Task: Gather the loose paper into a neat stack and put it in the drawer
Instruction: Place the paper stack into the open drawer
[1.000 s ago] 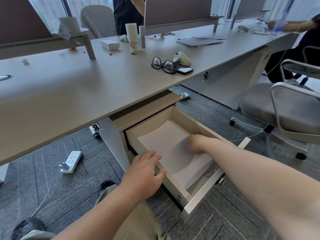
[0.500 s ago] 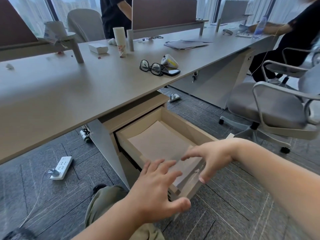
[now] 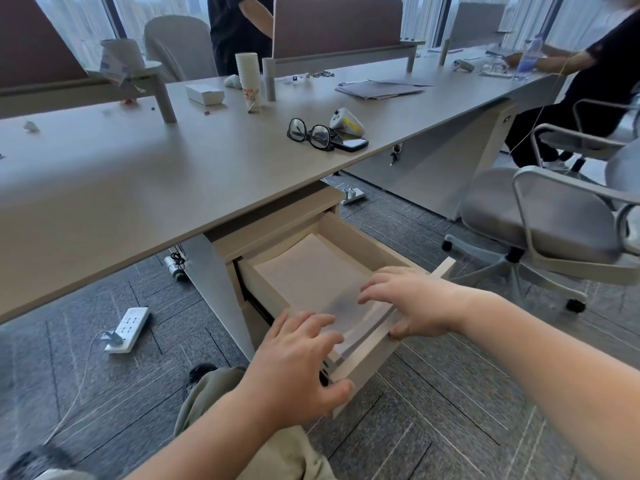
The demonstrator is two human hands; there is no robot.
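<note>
The left hand is reaching to the near corner of the drawer front, with the fingers spread and nearly straight above the top edge and the thumb lying against the outer face; it is not clasping anything. The right hand is hovering over the front end of the drawer, fingers loosely spread above the paper and the thumb going down to the outer side of the front panel. I cannot tell if its fingertips are touching the sheets or only hanging just above them.

The paper stack is already lying flat inside the drawer, filling most of the bottom, and its edges are looking even. The drawer is standing pulled out from the cabinet under the worktop.

On the worktop, well behind the drawer, a pair of glasses is lying beside a phone, and farther back a tower of paper cups is standing.

In my judgement the putting-in step is finished and the closing step is beginning. The next move is calling for both hands to press evenly on the drawer front and push it straight in, while the fingers are kept out of the gap.
</note>
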